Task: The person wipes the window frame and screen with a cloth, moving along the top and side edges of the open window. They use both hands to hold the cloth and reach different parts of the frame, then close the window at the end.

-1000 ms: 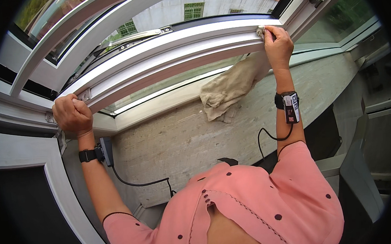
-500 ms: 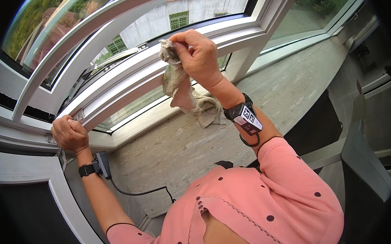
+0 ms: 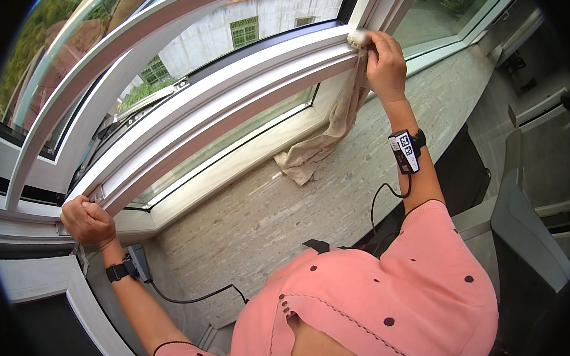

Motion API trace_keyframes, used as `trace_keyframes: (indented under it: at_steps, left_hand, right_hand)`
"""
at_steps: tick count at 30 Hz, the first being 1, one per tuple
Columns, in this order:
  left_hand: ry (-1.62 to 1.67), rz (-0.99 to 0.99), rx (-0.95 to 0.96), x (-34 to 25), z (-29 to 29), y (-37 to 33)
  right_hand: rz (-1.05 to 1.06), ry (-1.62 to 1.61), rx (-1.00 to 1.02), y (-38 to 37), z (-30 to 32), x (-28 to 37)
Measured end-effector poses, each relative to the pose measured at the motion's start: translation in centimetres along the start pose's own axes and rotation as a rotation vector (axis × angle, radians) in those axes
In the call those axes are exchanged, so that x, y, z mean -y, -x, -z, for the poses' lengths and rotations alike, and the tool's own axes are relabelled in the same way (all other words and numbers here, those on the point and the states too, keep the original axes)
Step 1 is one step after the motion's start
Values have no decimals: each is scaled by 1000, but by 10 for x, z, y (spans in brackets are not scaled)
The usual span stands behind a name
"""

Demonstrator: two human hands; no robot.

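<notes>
A beige rag (image 3: pixel 337 124) is bunched at its upper end in my right hand (image 3: pixel 386 68), pressed to the right end of the white window frame (image 3: pixel 227 85). The rest of the rag hangs down in a long twist, its lower end spread on the grey sill. My left hand (image 3: pixel 88 221) is closed round the frame's lower left corner, its fingertips hidden beneath the palm. Beside the left hand, a small metal fitting (image 3: pixel 97 193) shows on the frame.
The opened sash (image 3: pixel 65 100) tilts out at the upper left, joined by a metal stay (image 3: pixel 153 98). Below runs a marbled grey sill (image 3: pixel 236 227). At the right stands a grey chair-like object (image 3: pixel 529 228). A cable (image 3: pixel 194 300) trails from the left wrist device.
My right hand has moved right along the frame with the rag, which now hangs stretched out behind it. My left hand keeps its hold on the corner.
</notes>
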State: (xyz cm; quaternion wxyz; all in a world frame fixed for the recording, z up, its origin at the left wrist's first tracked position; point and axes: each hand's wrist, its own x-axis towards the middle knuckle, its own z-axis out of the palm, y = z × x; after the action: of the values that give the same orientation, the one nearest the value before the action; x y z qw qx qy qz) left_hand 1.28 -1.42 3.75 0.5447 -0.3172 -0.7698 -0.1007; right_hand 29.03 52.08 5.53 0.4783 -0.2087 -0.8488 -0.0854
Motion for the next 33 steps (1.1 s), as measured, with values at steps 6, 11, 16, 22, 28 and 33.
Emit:
trace_keyframes:
  at_steps: [6,11,16,22,28,33]
  left_hand:
    - [-5,-19,-13,0,-1,1]
    - [-8,-21,-2,0,0,0]
    - [33,26,11,3,-3,4]
    - [-15,24,13,4,-4,5]
    - [-24,6,-3,0,-1,1]
    - [21,14,-2,-1,0,-1]
  right_hand:
    - [156,137,231,-3,4,-2]
    - [51,142,402,-17,1,-4]
    - [-41,-143,428,-31,3,-3]
    - [83,-426,248,-13,1,55]
    - [105,-173,-55,-23,13,25]
    - [-15,97,261,-24,-6,-12]
